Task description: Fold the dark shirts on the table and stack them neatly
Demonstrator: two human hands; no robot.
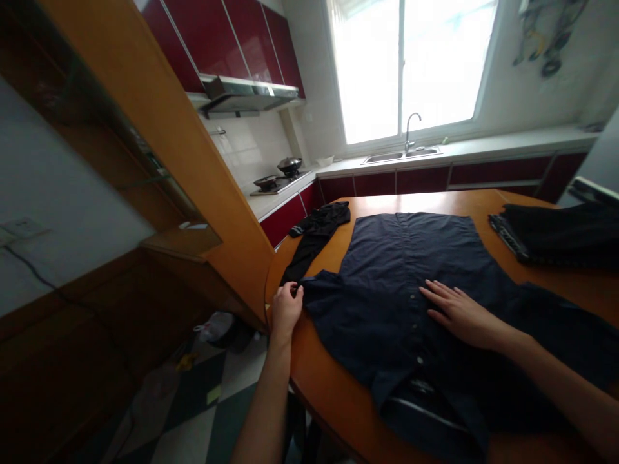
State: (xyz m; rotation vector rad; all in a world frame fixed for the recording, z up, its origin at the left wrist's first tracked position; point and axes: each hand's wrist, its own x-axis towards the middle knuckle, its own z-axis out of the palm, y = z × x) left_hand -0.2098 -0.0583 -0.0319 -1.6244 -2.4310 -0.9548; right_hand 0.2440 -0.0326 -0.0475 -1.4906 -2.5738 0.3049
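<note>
A dark navy button-up shirt (377, 283) lies spread on the wooden table (319, 361), its collar toward me and its hem toward the window. At the shirt's left side, my left hand (288, 304) is closed on the end of a sleeve. My right hand (459, 314) rests flat on the shirt front, just right of the button line, with its fingers stretched out. Small light buttons run down the middle. The collar stands partly open near the table's front edge.
A crumpled black garment (319, 225) lies at the table's far left. Folded dark clothes (561, 235) are stacked at the right. A wooden cabinet post (213, 174) rises close to the left edge. Beyond are a sink (401, 156) and a stove (278, 183).
</note>
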